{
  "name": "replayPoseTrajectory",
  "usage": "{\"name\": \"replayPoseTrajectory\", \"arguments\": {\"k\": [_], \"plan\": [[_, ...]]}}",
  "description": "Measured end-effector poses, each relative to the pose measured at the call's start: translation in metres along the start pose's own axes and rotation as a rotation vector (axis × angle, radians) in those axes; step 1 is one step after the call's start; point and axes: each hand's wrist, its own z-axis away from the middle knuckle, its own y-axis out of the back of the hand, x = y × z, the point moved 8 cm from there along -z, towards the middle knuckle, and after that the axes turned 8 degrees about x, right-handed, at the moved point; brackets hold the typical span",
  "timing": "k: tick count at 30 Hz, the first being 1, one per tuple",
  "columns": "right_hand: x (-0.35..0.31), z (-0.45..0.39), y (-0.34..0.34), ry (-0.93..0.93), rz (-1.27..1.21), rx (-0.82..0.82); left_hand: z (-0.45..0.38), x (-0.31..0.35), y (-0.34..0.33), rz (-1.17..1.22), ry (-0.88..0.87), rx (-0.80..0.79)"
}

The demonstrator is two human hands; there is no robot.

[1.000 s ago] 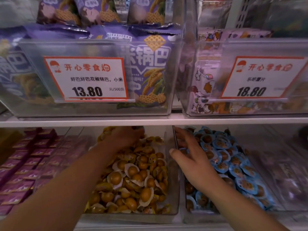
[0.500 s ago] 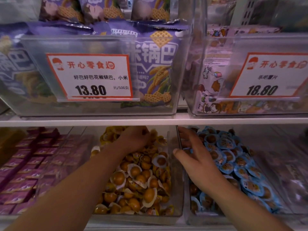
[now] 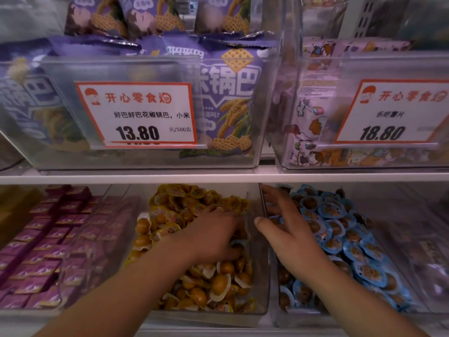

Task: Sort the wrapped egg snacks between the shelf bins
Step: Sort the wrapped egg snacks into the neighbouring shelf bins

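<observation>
The view is crossed by a white shelf (image 3: 145, 178). On it two clear upper bins are stood: the left upper bin (image 3: 145, 161) is filled with purple snack bags (image 3: 230, 98) and fronted by a price card (image 3: 136, 115) marked 13.80, while the right upper bin (image 3: 364, 164) is fronted by a card (image 3: 391, 113) marked 18.80. Below the shelf, purple packets (image 3: 41, 239) are seen at the left. The middle lower bin (image 3: 261, 276) is filled with yellow-wrapped egg snacks (image 3: 213, 283), and the bin just beside it on the right (image 3: 274, 312) is filled with blue-wrapped egg snacks (image 3: 345, 239). The left hand (image 3: 213, 237) is laid palm-down on the yellow-wrapped pile, its fingers bent into the snacks; whether anything is pinched beneath them cannot be told. The right hand (image 3: 289, 229) is held over the left edge of the blue-wrapped pile, by the wall between the two bins, with its fingers spread and straight and nothing gripped.
</observation>
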Motion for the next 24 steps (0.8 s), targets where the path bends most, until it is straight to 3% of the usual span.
{"name": "replayPoseTrajectory", "arguments": {"k": [4,6,9,13,16,19,22,24], "plan": [[0.000,0.000,0.000,-0.002,-0.006,-0.001,0.017,-0.011,0.026,0.207,0.095,0.243],[-0.002,0.000,0.000,0.000,0.004,-0.003,0.026,-0.018,0.032,0.272,0.154,0.290],[-0.002,0.001,0.001,-0.013,0.011,-0.010,0.033,-0.022,0.024,0.136,0.161,0.197],[-0.001,0.002,0.001,-0.011,0.016,-0.006,0.032,-0.014,0.021,0.025,0.164,0.188],[-0.001,0.002,0.001,-0.011,0.031,0.006,0.017,-0.003,0.004,-0.145,0.112,0.018],[-0.001,0.001,0.000,-0.003,0.033,-0.003,0.006,-0.008,-0.008,-0.221,0.170,-0.099],[0.000,0.000,0.001,0.001,0.037,-0.003,0.006,-0.013,-0.004,-0.223,0.167,-0.028],[0.000,0.000,0.001,0.005,0.042,-0.014,0.013,-0.013,0.012,-0.140,0.165,0.111]]}}
